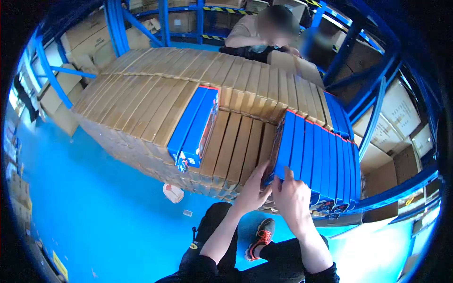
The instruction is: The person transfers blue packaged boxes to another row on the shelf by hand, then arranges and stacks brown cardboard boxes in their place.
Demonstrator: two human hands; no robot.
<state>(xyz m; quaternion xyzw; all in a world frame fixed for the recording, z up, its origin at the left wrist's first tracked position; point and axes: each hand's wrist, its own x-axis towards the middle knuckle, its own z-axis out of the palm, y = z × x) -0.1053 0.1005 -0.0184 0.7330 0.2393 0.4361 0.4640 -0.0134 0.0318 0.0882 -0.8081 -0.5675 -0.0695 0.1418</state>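
Several blue boxes (314,158) stand side by side on the right part of a long stack. My left hand (252,192) is at the near lower end of the leftmost one, its fingers pressed together against the side. Close by on the right, my right hand (292,195) grips the near end of the same box with thumb and index finger; the exact contact is partly hidden. Two more blue boxes (194,123) lie left of a gap in the top layer. Brown cartons (231,146) show lower down in that gap.
Rows of brown cartons (137,101) make up the rest of the stack. Behind it a person (243,35) leans over a carton (295,66). Blue rack posts (115,28) and shelved boxes surround the area. A white and red item (173,193) lies on the blue floor (118,212).
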